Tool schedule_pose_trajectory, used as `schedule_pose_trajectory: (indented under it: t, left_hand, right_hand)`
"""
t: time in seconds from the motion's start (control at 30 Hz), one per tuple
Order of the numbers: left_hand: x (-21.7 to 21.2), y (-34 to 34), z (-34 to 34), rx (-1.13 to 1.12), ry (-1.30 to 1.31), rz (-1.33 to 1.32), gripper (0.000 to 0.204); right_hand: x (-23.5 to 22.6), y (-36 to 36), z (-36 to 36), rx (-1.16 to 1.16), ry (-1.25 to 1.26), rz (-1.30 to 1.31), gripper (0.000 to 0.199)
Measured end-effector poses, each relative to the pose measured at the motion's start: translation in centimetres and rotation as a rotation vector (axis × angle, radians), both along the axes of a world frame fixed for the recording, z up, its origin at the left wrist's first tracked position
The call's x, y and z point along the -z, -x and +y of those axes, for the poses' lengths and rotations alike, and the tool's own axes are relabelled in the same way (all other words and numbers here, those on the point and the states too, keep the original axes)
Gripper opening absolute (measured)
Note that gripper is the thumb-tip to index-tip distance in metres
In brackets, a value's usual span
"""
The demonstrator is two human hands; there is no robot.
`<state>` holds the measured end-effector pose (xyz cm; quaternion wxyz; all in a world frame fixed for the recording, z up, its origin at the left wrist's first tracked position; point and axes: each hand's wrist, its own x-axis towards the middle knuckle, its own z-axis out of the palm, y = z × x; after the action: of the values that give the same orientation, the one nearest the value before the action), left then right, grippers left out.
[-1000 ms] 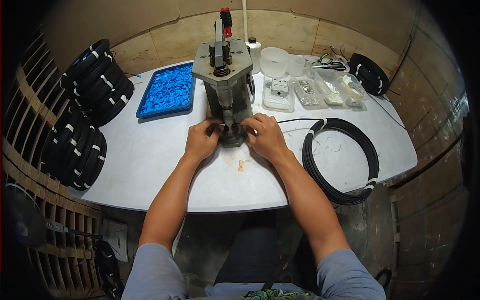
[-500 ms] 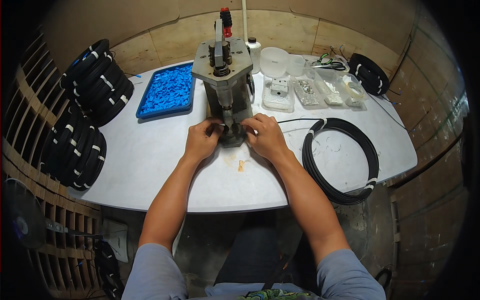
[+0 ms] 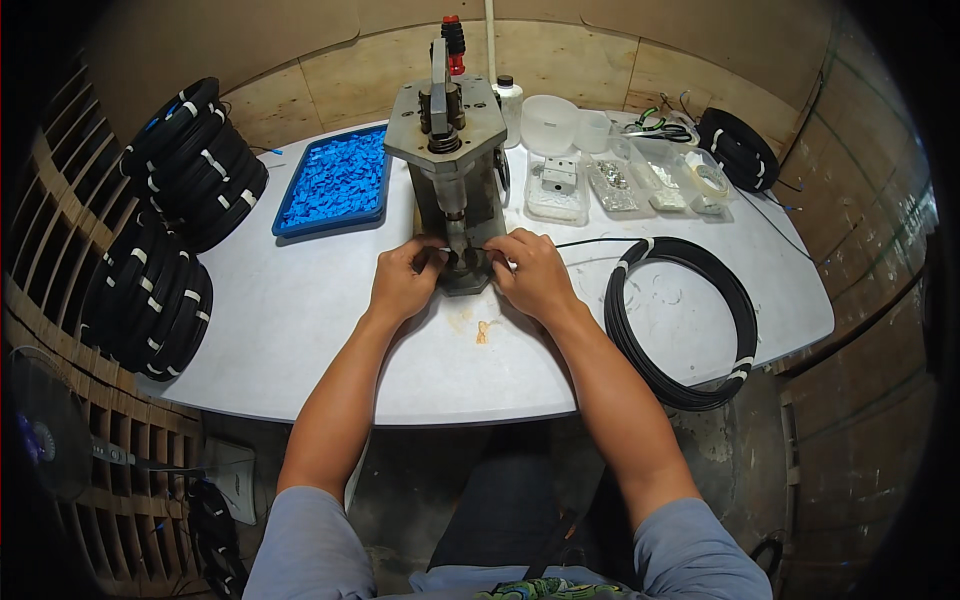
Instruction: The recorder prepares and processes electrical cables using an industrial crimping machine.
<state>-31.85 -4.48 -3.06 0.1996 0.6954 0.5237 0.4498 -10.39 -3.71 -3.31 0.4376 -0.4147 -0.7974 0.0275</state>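
A grey metal bench press (image 3: 445,150) stands at the middle of the table, its ram (image 3: 455,205) coming down between my hands. On the left of the ram, my left hand (image 3: 405,275) is closed in a pinch at the base; a small dark bit shows at the fingertips, too hidden to name. Across from it, my right hand (image 3: 532,272) pinches a black cable (image 3: 590,240) close to the ram. That cable runs rightward to a large black coil (image 3: 617,315) tied with white bands, which partly overhangs the table's front edge. The fingers hide the spot under the ram.
Left of the press is a blue tray (image 3: 283,228) of small blue pieces. Stacked black coils (image 3: 205,165) line the left edge. Behind on the right stand a white bottle (image 3: 508,110), clear tubs (image 3: 548,122), small-parts trays (image 3: 613,185), pliers (image 3: 660,128) and another coil (image 3: 738,148).
Both hands stay at the press in nearly the same place. The fan at the far left has turned slightly.
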Motion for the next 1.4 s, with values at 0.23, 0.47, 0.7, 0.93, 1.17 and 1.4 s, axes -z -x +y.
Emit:
schedule_pose_trajectory:
  t: [0.23, 0.47, 0.7, 0.93, 1.17, 1.4]
  left_hand:
    - [0.3, 0.1, 0.1, 0.002, -0.015, -0.009, 0.019]
    - [0.6, 0.2, 0.4, 0.009, -0.017, -0.015, 0.019]
    - [0.6, 0.2, 0.4, 0.018, -0.011, -0.024, 0.020]
    - [0.5, 0.0, 0.3, 0.016, -0.015, -0.034, 0.020]
    - [0.9, 0.2, 0.4, 0.007, -0.018, -0.034, 0.020]
    - [0.3, -0.4, 0.1, -0.040, 0.009, -0.030, 0.020]
  right_hand:
    - [0.0, 0.0, 0.0, 0.000, 0.020, 0.003, 0.012]
    - [0.1, 0.0, 0.1, -0.009, 0.019, 0.029, 0.014]
    - [0.0, 0.0, 0.0, -0.001, 0.034, 0.020, 0.010]
    - [0.0, -0.1, 0.0, 0.002, 0.039, 0.009, 0.010]
    - [-0.3, 0.1, -0.2, 0.000, 0.005, -0.003, 0.014]
    - [-0.2, 0.2, 0.2, 0.029, -0.068, -0.024, 0.016]
